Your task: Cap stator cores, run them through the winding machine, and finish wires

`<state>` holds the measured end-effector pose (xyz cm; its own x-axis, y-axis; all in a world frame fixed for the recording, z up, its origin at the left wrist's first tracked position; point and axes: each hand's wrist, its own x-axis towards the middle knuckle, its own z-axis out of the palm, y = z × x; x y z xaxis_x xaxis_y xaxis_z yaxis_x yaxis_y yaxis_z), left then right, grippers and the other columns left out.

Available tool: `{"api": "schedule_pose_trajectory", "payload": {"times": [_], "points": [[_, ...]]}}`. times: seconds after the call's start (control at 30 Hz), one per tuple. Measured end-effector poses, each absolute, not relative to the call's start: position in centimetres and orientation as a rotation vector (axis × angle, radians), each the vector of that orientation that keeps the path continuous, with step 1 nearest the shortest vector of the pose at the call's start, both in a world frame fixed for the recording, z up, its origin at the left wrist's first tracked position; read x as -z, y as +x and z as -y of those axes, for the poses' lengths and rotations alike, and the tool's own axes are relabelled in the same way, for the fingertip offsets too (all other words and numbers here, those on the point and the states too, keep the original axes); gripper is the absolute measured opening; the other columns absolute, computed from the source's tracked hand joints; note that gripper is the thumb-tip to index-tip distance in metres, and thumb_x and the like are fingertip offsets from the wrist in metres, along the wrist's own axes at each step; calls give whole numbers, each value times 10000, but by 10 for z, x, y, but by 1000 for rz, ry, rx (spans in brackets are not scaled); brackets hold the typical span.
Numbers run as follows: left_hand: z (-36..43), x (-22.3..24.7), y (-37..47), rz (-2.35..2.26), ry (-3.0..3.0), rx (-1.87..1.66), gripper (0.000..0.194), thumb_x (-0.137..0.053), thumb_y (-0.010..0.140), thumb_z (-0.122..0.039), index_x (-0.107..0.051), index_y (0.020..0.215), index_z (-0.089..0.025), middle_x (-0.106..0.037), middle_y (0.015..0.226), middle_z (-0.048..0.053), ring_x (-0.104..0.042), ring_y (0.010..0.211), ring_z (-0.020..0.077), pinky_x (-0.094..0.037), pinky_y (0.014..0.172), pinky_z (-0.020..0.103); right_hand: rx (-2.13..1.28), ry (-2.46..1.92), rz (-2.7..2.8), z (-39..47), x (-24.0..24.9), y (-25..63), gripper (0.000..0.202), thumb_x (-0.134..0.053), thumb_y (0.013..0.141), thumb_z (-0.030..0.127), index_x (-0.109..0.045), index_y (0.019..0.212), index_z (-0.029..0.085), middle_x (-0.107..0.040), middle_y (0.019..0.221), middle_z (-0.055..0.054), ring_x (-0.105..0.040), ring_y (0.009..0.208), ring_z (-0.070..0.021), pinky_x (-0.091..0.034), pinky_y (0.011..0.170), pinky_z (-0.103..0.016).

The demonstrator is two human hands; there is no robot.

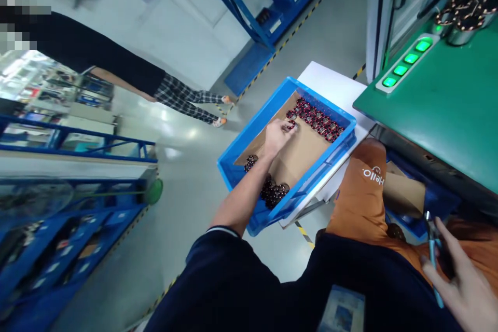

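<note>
My left hand (277, 137) reaches into a blue crate (322, 166) lined with cardboard (299, 153). Between its thumb and fingers is a small round wound stator (289, 125), dark with reddish windings. Close by, rows of similar stators (317, 118) line one end of the crate. Darker stators (274, 194) lie at the opposite end, partly behind my forearm. Over my lap, my right hand (462, 275) is closed around a pair of small pliers (432, 249) with light blue handles and metal jaws pointing away from me.
The crate rests on a white stand (315, 71) beside a green worktable (439, 109). On the table are a strip of lit green buttons (406, 65) and larger wound stators (465, 21). A person (128, 70) stands across the aisle. Blue racks (257, 15) hold bins.
</note>
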<state>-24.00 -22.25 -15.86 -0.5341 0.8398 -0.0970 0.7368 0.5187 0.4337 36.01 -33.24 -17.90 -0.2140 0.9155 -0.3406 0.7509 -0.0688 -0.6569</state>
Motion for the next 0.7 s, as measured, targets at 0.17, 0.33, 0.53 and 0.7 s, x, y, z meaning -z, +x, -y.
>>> {"api": "schedule_pose_trajectory", "payload": {"times": [0.17,0.33,0.53,0.7], "points": [[193,195,-245,-2548,1239,-422,267,-847,1131,-377,-781,1246,-145,-799,1323,97,-788,1116,221,-704,1042,438,-1213,-1773,2051,340,181,338,1006,-665,1015,785,-539,1862,256,-806,1635,-185,-844,1427,-478,-754,1097,-610],[195,188,-244,-2579,1250,-437,374,-902,1045,-271,-731,1358,-157,-737,1487,124,-782,1134,224,-665,1136,457,-1133,-1541,2154,346,152,319,982,-734,1078,591,-352,1945,332,-708,1777,-133,-824,1489,-386,-780,1092,-473],[210,136,-222,-2475,1422,-588,475,-923,957,-371,-716,1356,-219,-677,1473,130,-826,1037,264,-676,1147,504,-1014,-1372,2198,288,48,258,755,-673,1074,252,-539,1798,415,-708,1610,-108,-805,1390,-285,-731,1119,-426],[214,97,-179,-2135,1876,-920,441,-848,976,-594,-749,1310,-322,-703,1369,79,-820,1067,310,-720,1160,607,-445,-1660,2208,179,24,189,679,-775,1034,272,-670,1697,163,-653,1623,-268,-684,1478,-470,-632,1251,-706]]}}
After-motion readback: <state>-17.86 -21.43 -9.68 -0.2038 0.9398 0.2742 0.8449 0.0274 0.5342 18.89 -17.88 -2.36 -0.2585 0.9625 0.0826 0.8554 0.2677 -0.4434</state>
